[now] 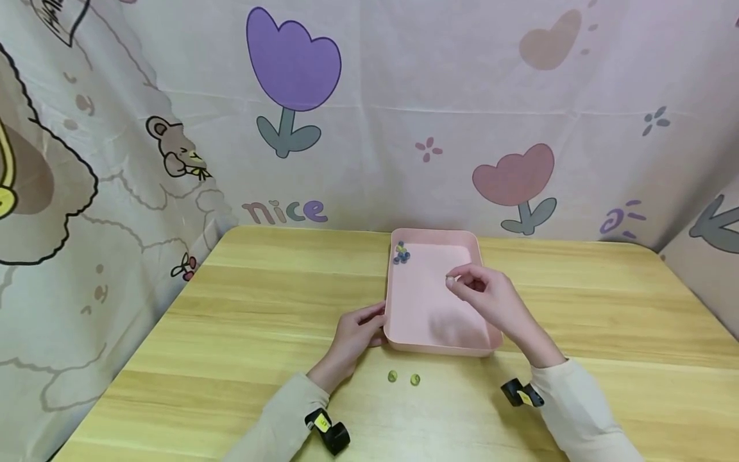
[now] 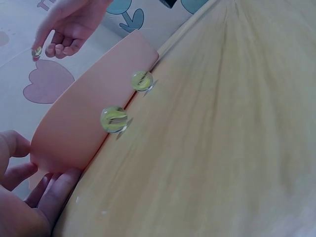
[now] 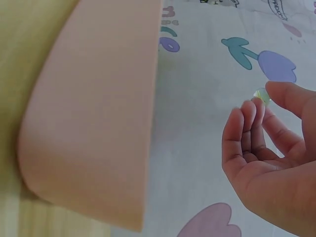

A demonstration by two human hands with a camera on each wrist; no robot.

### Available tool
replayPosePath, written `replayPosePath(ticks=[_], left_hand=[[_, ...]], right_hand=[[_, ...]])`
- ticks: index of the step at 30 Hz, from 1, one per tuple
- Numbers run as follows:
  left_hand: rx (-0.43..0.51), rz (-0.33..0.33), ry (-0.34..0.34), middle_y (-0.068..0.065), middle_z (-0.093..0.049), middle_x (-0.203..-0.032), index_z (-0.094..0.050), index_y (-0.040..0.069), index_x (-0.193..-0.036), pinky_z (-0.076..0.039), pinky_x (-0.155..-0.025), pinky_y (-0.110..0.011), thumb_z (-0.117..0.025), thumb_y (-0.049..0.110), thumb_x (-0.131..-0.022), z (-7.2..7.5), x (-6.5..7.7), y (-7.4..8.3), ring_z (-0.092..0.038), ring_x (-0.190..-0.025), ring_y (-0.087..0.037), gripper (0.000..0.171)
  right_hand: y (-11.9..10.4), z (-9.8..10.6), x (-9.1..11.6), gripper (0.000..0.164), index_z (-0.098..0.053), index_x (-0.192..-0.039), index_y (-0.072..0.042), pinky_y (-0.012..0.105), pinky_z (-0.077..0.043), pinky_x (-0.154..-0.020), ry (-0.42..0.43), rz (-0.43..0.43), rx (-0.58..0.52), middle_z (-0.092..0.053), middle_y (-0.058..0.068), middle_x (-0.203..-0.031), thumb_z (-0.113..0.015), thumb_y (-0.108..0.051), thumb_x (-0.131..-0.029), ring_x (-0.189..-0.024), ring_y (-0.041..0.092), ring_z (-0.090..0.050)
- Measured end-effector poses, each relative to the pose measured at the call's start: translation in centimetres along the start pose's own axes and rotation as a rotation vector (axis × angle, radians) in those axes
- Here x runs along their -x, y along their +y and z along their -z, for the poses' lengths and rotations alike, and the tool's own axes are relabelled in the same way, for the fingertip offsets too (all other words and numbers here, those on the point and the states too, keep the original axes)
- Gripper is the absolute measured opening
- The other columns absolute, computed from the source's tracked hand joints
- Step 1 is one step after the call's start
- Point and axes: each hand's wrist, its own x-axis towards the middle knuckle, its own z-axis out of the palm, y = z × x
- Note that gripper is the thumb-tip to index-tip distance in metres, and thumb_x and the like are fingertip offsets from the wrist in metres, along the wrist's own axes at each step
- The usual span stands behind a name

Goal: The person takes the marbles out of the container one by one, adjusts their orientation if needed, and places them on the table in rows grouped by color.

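My left hand (image 1: 355, 335) rests at the near left corner of a shallow pink tray (image 1: 427, 351). In the left wrist view its fingertips touch the tray's outer wall (image 2: 84, 113). Over the tray's right side, my right hand (image 1: 485, 292) pinches a small clear marble (image 3: 262, 96) between thumb and index finger, well above the floor of the tray. A cluster of several blue and yellowish marbles (image 1: 402, 256) lies in the tray's far left corner. On the table in front of the tray sit two yellow-green glass marbles, a left one (image 1: 392, 376) and a right one (image 1: 415, 380).
The tray stands on a light wood-grain table (image 1: 277, 308), near its back edge. Behind it hangs a printed cloth (image 1: 392, 77) with flowers and lettering, which also covers the left and right sides. A black camera is strapped on each wrist.
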Motion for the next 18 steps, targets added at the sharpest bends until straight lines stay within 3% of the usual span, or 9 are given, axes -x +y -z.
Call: replayPosePath(ticks=[11,18], left_hand=[[0.006,-0.012,-0.008,-0.02,-0.061,-0.124,-0.059,-0.001,-0.13,-0.058,-0.067,-0.026,-0.062,0.011,-0.093,0.0,-0.2,-0.2,-0.064,-0.081,-0.013,0.039],[0.015,-0.021,-0.013,-0.02,-0.061,-0.124,-0.059,-0.002,-0.13,-0.058,-0.068,-0.027,-0.062,0.011,-0.094,0.0,-0.2,-0.2,-0.064,-0.081,-0.013,0.039]], right_hand=[[0.6,-0.3,1.9,0.017,-0.07,-0.103,-0.004,0.022,-0.046,-0.058,-0.028,0.003,-0.022,-0.064,0.007,-0.081,-0.069,-0.015,-0.09,-0.07,0.021,-0.056],[1.2,-0.4,2.9,0.013,-0.07,-0.101,-0.006,0.022,-0.041,-0.054,-0.04,0.01,-0.041,-0.058,0.004,-0.075,-0.069,-0.013,-0.09,-0.064,0.014,-0.048]])
